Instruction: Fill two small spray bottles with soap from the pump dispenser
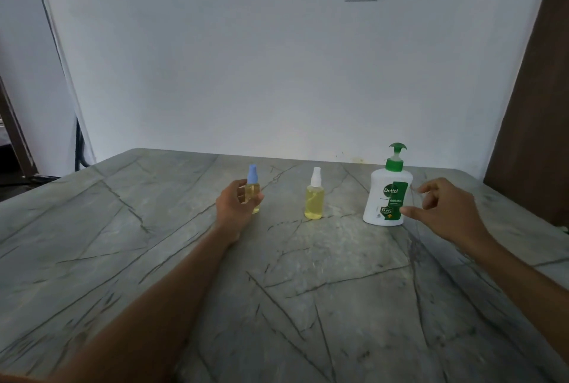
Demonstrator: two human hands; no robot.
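**A:** Curling round the blue-capped spray bottle (253, 187), the left hand (235, 207) sits at eleven o'clock on the table (277, 290), thumb on one side and fingers on the other.

**B:** And the right hand (446, 207)?

**A:** It is out at two o'clock, spread loosely. The thumb tip touches the lower edge of the pump dispenser (386, 197) and the other fingers hang clear of it. The dispenser stands upright at one o'clock.

**B:** The white-capped spray bottle (314, 201) is at twelve, between the two, with neither hand on it. Both small bottles show yellow liquid and both have their caps on.

**A:** So the filling looks close to finished. Whether this grip is for a top-up or just for placing the bottle, he cannot tell.

**B:** What does doing it well call for?

**A:** Keeping that blue-capped bottle upright and gripping it low on the body, because it is narrow and tips easily. If it needs more soap, the cap comes off first. Then the neck goes right under the green nozzle while the right hand steadies the dispenser.

**B:** And slow, partial presses, since thick soap tends to overshoot a small opening.
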